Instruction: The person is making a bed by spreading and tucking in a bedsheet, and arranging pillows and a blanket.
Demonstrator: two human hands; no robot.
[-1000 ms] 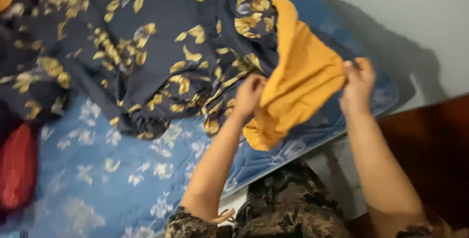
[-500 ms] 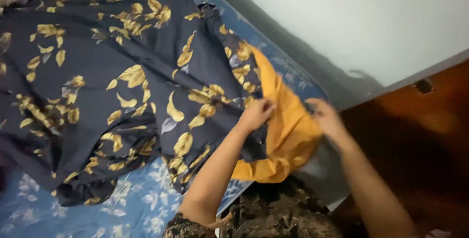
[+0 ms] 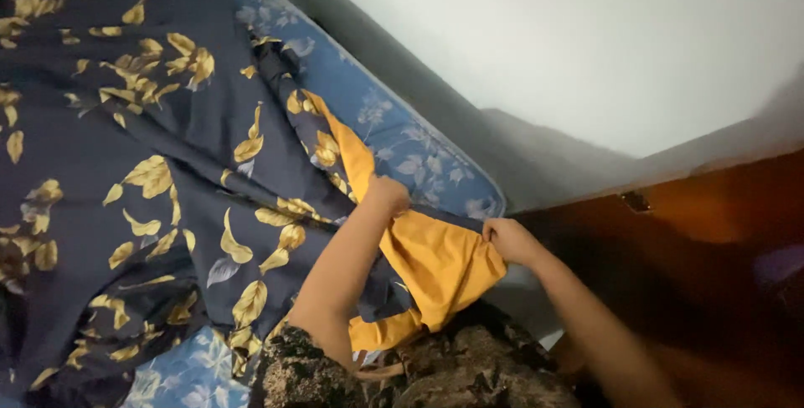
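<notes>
Pinching the mustard-yellow lining (image 3: 435,261) of the duvet cover (image 3: 151,165) from both sides, the two hands are holding a corner of it taut between them. The left hand (image 3: 387,194) is sitting at 10 o'clock from the lining's centre, fingers curled shut over the upper edge, forearm running down toward 7 o'clock with the wrist bent over the cloth. The right hand (image 3: 507,239) is closing on the corner at 3 o'clock, knuckles toward the camera, forearm stretching away toward 5 o'clock. The yellow panel is hanging between them, its lower tip falling toward 6 o'clock against the person's dark patterned garment (image 3: 452,370). The cover's navy face, printed with gold leaves, is lying crumpled over the blue floral mattress (image 3: 402,136), which is showing at 12 o'clock beside the pale wall (image 3: 586,39). Brown wooden furniture (image 3: 712,240) is standing at 3 o'clock.
</notes>
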